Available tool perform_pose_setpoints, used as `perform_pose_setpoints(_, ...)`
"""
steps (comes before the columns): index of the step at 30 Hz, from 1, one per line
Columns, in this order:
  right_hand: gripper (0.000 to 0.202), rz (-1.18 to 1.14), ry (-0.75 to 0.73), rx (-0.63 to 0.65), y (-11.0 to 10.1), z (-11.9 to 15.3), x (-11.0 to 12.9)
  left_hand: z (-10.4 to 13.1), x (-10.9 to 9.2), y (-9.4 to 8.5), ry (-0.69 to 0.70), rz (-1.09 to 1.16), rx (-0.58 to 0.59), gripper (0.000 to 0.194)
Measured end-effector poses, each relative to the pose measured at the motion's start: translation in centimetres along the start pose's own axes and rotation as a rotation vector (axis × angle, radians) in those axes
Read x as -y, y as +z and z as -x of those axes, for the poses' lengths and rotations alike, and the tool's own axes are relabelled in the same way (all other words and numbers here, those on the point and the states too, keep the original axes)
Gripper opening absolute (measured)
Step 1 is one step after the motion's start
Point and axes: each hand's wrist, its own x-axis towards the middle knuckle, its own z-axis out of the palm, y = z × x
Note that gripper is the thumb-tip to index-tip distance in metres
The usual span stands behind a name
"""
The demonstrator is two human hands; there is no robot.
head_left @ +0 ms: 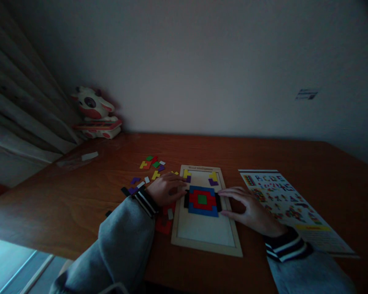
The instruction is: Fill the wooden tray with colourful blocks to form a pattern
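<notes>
A wooden puzzle board with a pale inside lies in front of me. In its middle, blue pieces frame red pieces around a green centre. Black pieces sit at both sides of this block. My left hand reaches over the board's left edge, fingers apart, its fingertips at the left black piece. At the right black piece are the spread thumb and forefinger of my right hand. Yellow and purple pieces lie near the board's top corners.
Loose coloured pieces are scattered left of the board, some partly hidden by my left arm. A printed pattern sheet lies to the right. A cow-shaped toy stands at the back left of the wooden table, near a curtain.
</notes>
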Motion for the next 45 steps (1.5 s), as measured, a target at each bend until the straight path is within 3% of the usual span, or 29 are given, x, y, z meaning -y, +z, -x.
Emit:
perform_pose_setpoints(6, 0.044, -0.013, -0.025, -0.039, 0.0, 0.2, 0.0, -0.1, 0.3, 0.2, -0.013, -0.08, -0.043, 0.025)
perform_pose_setpoints(12, 0.023, 0.049, 0.034, -0.224, 0.1, -1.5, -0.6, -1.3, 1.2, 1.1, -0.048, -0.123, -0.044, 0.024)
perform_pose_setpoints(21, 0.021, 0.127, -0.004, -0.064, 0.8, -6.2, -1.1, -3.2, 1.3, 2.0, -0.079, -0.117, 0.115, 0.024)
perform_pose_setpoints(29, 0.025, 0.152, -0.037, -0.038, 1.6, -5.9, -2.2, -3.0, 2.0, 2.4, -0.098, -0.087, 0.109, 0.021)
perform_pose_setpoints(37, 0.025, 0.183, -0.101, -0.096, 1.7, -5.6, -1.8, -2.3, 2.3, 2.9, 0.01, -0.151, 0.05, 0.027)
perform_pose_setpoints(41, 0.027, 0.23, -0.054, -0.162, 1.4, -5.7, -1.2, -2.1, 2.5, 3.1, 0.069, -0.198, 0.015, 0.029)
perform_pose_setpoints(45, 0.03, 0.307, 0.088, -0.292, 1.0, -5.7, -1.6, -2.0, 2.6, 3.1, 0.102, -0.213, 0.037, 0.028)
